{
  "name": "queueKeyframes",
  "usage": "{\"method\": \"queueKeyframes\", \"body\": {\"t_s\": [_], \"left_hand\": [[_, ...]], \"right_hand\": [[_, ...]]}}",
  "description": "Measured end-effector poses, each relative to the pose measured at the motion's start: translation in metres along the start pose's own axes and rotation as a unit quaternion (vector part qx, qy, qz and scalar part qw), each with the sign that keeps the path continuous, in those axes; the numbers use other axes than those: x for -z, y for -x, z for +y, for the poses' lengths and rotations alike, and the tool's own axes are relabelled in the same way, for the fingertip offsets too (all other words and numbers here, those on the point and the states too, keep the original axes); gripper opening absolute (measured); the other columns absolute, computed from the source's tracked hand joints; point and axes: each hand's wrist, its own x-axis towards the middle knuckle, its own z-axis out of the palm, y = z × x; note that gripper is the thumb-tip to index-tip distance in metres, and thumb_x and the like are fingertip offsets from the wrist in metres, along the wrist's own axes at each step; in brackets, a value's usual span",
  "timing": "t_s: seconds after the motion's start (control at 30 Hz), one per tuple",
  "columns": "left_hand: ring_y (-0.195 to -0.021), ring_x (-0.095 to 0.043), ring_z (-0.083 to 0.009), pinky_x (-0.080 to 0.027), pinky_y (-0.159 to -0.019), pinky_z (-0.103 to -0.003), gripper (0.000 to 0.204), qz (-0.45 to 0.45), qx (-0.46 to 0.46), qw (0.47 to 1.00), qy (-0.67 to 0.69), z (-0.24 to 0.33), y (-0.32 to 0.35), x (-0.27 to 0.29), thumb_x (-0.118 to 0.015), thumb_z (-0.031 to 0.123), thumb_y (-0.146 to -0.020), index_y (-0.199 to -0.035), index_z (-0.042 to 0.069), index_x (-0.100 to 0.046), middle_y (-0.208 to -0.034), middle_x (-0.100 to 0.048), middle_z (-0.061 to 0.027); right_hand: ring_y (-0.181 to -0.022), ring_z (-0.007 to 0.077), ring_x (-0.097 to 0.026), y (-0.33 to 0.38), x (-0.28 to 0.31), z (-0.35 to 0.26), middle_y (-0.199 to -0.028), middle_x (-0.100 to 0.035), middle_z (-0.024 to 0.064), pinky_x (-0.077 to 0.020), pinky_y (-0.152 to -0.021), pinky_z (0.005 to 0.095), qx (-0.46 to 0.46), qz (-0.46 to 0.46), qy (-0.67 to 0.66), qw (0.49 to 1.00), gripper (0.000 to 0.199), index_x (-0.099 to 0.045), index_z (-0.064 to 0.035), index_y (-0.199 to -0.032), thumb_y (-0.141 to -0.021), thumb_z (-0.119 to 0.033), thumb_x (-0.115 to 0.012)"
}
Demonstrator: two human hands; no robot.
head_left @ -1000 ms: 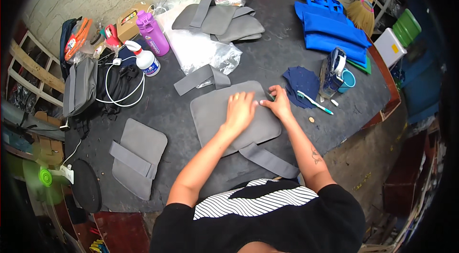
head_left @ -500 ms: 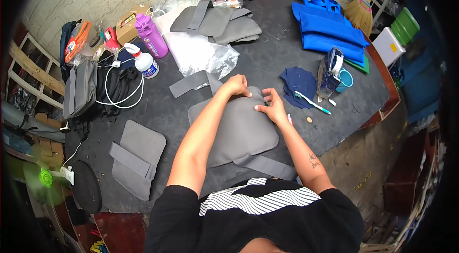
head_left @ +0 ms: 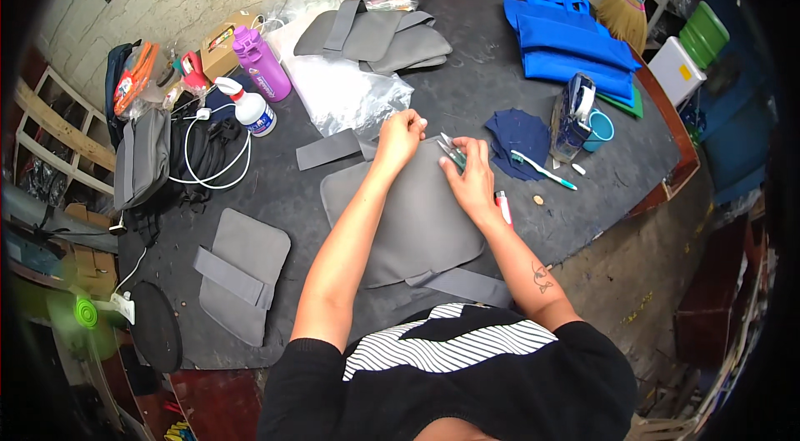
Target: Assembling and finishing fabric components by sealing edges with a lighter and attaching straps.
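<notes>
A grey padded fabric panel (head_left: 417, 228) with straps lies on the dark table in front of me. Above its far edge, my left hand (head_left: 400, 142) is closed in a pinch; whatever sits between its fingertips is too small to make out. My right hand (head_left: 472, 178) holds small thread snips (head_left: 455, 154) with a dark green body, their metal tips pointing toward my left hand. One grey strap (head_left: 328, 149) sticks out at the panel's far left, and another strap (head_left: 467, 284) lies along its near edge. Beside my right wrist is a red and white lighter-like object (head_left: 503, 207).
A smaller grey panel (head_left: 244, 274) lies at left, with more grey pieces (head_left: 367, 37) at the back. A spray bottle (head_left: 252, 112) and purple bottle (head_left: 262, 66) stand back left. Toward the right are a toothbrush (head_left: 542, 168), tape dispenser (head_left: 571, 120), blue cup (head_left: 599, 131) and blue bags (head_left: 575, 49).
My left hand has lifted slightly off the panel's far edge and moved up. The snips now show in my right hand, which has shifted a little left, and the red and white object is more exposed.
</notes>
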Motion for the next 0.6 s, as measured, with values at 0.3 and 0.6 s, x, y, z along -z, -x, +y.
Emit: {"method": "queueKeyframes", "body": {"t_s": [0.3,0.6], "left_hand": [[-0.066,-0.061,-0.0149,-0.049,-0.063,-0.03,0.017,-0.073,-0.071,0.995,0.017,0.001,0.017,0.003,-0.069,0.007,-0.077,-0.091,-0.002,-0.066,-0.077,-0.066,-0.0114],[-0.074,-0.059,-0.0344,-0.045,-0.066,-0.04,0.001,0.084,-0.197,0.976,-0.028,-0.001,0.025,-0.017,-0.056,-0.002,-0.082,-0.081,-0.003,-0.056,-0.075,-0.058,-0.0184]], "right_hand": [[-0.082,0.0314,-0.062,-0.001,0.0,0.011,-0.097,-0.053,0.0106,-0.0487,-0.069,0.0414,0.036,0.073,0.007,0.997,0.023,-0.055,-0.0067,-0.101,-0.081,-0.012,-0.066],[-0.07,0.0309,-0.061,0.0,0.001,0.002,-0.087,-0.053,0.0095,-0.048,-0.06,0.0419,0.076,0.064,0.051,0.994,0.014,-0.059,-0.0058,-0.088,-0.08,-0.013,-0.068]]}}
